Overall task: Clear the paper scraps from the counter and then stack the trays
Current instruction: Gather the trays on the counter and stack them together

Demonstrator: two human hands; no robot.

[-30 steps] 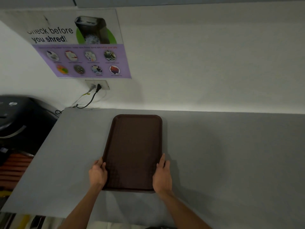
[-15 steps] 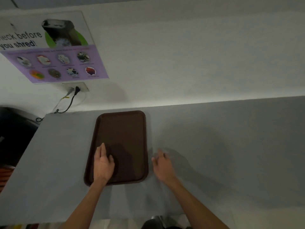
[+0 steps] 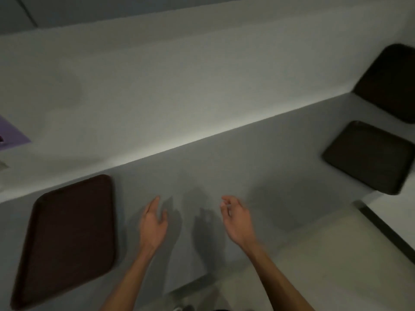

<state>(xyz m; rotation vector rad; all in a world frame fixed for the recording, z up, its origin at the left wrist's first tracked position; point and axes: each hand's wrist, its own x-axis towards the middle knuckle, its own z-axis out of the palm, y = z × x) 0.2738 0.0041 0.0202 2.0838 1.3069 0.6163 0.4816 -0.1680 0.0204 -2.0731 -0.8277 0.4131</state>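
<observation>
A brown tray lies flat on the grey counter at the left. Two darker trays sit at the far right: one on the counter and another further back in the corner. My left hand hovers over the bare counter just right of the brown tray, fingers relaxed, holding nothing. My right hand hangs a little further right, fingers loosely curled and empty. No paper scraps show on the counter.
The white wall runs along the back of the counter. A purple poster corner shows at the left edge. The counter's front edge turns a corner at the lower right beside a pale surface.
Both hands have let go of the brown tray and moved right over the counter. The view has swung right, so the tray now lies at the left and two other trays appear.
</observation>
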